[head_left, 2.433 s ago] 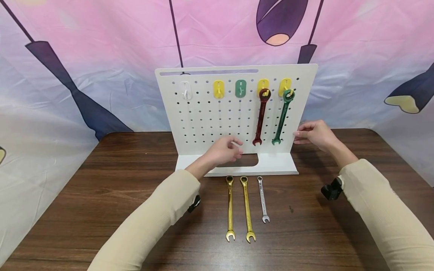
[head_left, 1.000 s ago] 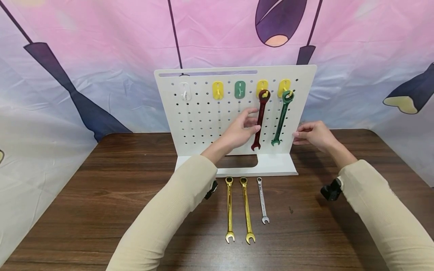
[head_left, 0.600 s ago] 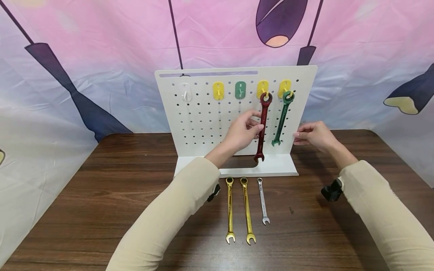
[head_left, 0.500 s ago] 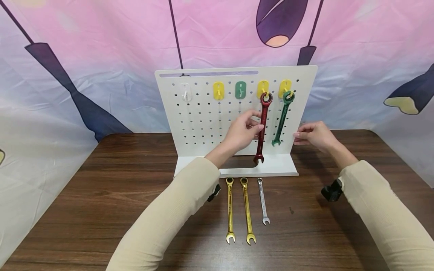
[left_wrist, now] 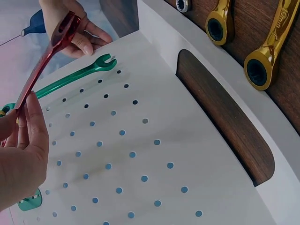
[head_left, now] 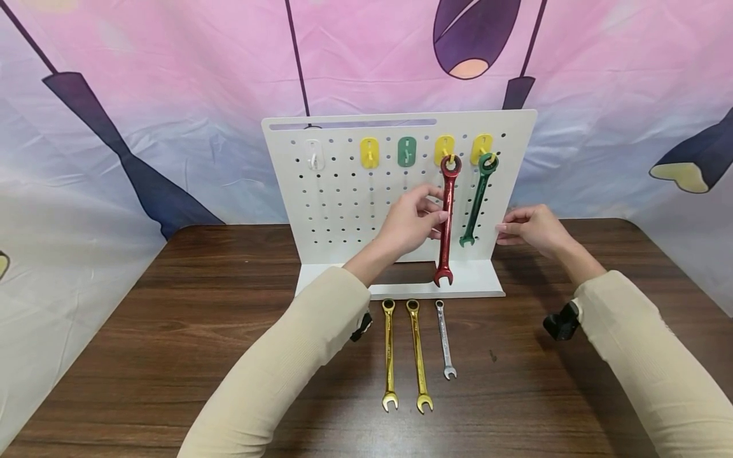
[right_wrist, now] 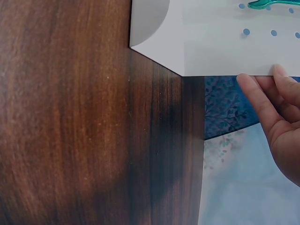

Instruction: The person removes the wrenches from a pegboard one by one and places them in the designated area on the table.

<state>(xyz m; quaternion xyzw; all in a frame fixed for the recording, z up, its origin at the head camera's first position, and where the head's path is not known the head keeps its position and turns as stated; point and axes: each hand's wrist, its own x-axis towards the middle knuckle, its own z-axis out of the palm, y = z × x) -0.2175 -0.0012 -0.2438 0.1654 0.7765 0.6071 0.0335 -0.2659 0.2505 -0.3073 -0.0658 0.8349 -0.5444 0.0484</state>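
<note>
My left hand (head_left: 408,219) pinches the shank of a red combination wrench (head_left: 445,222) between thumb and fingers. The wrench's ring end is still around a yellow hook (head_left: 444,147), while its open end stands out from the white pegboard (head_left: 343,210). In the left wrist view the red wrench (left_wrist: 40,70) slants up out of the left hand (left_wrist: 23,154). My right hand (head_left: 532,228) holds the pegboard's right edge, its thumb against the board in the right wrist view. Just right of the red wrench, a green wrench (head_left: 478,200) hangs from another yellow hook (head_left: 482,147).
Two gold wrenches (head_left: 389,353) and a smaller silver wrench (head_left: 445,340) lie on the brown table (head_left: 229,356) before the board's base. Bare hooks on the board are white (head_left: 314,154), yellow (head_left: 369,152) and green (head_left: 406,151). A patterned cloth (head_left: 366,57) hangs behind.
From low at the board's base, my left hand rose rightward to the red wrench and gripped it. The wrench's lower end has swung out from the board. My right hand stayed put.
</note>
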